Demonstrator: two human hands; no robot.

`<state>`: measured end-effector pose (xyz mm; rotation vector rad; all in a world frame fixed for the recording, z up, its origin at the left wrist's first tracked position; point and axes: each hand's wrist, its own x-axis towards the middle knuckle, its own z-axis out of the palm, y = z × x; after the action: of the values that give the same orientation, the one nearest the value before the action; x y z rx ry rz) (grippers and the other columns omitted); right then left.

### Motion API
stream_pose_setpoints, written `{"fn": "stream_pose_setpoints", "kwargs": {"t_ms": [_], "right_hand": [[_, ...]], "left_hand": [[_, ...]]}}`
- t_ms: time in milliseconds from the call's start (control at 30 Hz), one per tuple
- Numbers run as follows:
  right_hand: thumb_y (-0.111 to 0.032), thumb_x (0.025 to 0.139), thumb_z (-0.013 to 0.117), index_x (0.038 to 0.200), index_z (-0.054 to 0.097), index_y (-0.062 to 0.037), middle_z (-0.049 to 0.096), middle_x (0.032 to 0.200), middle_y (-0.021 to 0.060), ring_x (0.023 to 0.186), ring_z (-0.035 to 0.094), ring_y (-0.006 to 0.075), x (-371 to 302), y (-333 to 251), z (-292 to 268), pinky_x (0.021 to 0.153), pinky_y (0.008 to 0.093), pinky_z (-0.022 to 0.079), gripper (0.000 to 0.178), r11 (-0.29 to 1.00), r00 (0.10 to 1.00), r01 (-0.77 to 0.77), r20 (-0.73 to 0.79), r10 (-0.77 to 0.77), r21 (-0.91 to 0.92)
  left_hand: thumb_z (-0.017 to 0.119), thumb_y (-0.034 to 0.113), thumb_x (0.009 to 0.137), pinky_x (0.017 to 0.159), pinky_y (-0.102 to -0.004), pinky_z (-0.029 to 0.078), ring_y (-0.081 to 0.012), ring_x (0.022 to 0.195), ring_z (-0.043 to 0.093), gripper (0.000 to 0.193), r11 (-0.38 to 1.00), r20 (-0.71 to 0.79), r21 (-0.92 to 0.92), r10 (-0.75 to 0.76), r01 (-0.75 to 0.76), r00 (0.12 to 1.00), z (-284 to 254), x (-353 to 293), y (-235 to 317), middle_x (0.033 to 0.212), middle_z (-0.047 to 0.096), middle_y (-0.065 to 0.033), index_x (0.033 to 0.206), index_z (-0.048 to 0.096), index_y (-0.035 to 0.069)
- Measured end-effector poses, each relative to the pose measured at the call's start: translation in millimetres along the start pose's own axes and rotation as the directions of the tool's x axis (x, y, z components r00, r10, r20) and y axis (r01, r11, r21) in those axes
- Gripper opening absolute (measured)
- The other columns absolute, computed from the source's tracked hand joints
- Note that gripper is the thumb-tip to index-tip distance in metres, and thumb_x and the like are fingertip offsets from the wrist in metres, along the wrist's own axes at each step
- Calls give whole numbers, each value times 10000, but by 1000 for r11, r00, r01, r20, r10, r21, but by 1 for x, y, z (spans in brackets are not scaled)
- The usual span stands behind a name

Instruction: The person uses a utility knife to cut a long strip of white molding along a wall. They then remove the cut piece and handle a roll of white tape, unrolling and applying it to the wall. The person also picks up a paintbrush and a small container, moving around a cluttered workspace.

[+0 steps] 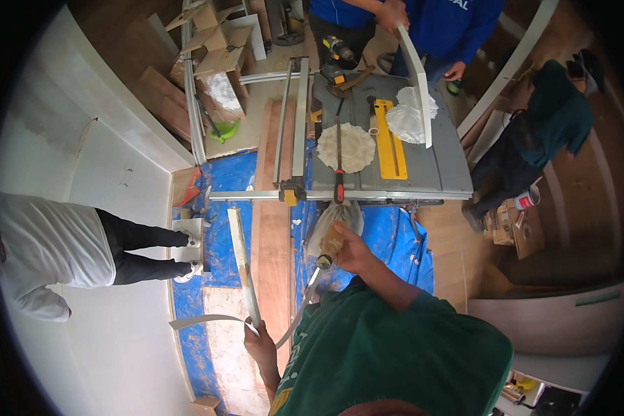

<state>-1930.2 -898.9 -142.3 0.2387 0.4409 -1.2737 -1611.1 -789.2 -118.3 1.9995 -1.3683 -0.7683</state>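
Observation:
My left hand (260, 344) is closed around the lower end of a narrow white board (241, 263), which tilts upward and away. A thin, curling white strip (208, 319) passes by the same hand; a further stretch of it rises toward my right. My right hand (351, 251) grips an amber bottle (333, 241) with its dark neck (324, 262) pointing down, close to the strip's upper end. Whether anything flows out cannot be made out. Just beyond the bottle hangs a pale cloth bag (345, 216) below the grey worktable (430, 170).
On the worktable lie a long tool with a red-black handle (339, 187), a yellow plate (390, 149), white crumpled sheets (347, 147) and a drill (338, 52). A co-worker's hand (392, 14) holds a white panel (414, 66). Another person (55, 239) stands left. Blue tarp (229, 173) covers the floor.

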Motion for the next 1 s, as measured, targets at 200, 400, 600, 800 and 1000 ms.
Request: {"fn": "stream_pose_setpoints", "kwargs": {"t_ms": [200,400,600,800,1000], "right_hand": [[-285,947,630,840,591,-142,553,741,-6,711,543,159,-4,5,15,682,335,451,183,999,979,27,-201,-34,-40],[-304,940,638,898,614,-153,599,796,-7,761,584,158,17,16,-17,722,339,487,159,998,995,-14,102,21,-67],[-333,969,584,856,580,-158,533,744,-12,702,533,146,24,60,33,668,333,455,209,985,988,-91,-138,70,-147],[-318,908,665,1099,634,-99,675,1027,127,985,653,285,78,87,-15,858,413,551,293,956,929,-230,251,271,-179],[-281,957,601,1007,602,-138,599,856,48,802,582,219,93,112,30,711,364,485,152,926,911,-338,186,367,-171]], "left_hand": [[616,76,902,642,-400,478,-315,696,626,254,998,9,-51,44,-43,999,3,5,-6,806,650,-208,1140,601,-12],[622,82,897,682,-404,503,-338,761,666,264,997,-9,-43,71,-71,997,-4,13,-10,853,671,-215,1145,606,-6],[637,100,884,634,-415,491,-353,732,662,272,999,-98,-10,42,-44,994,-25,16,-31,815,664,-216,1137,607,4],[642,118,887,619,-411,473,-330,676,625,282,996,-157,17,-84,88,984,-51,16,-56,753,628,-202,1140,604,-1],[642,119,881,659,-426,479,-361,746,644,287,990,-222,-2,-139,142,965,-63,11,-75,822,647,-231,1138,605,-3]]}}
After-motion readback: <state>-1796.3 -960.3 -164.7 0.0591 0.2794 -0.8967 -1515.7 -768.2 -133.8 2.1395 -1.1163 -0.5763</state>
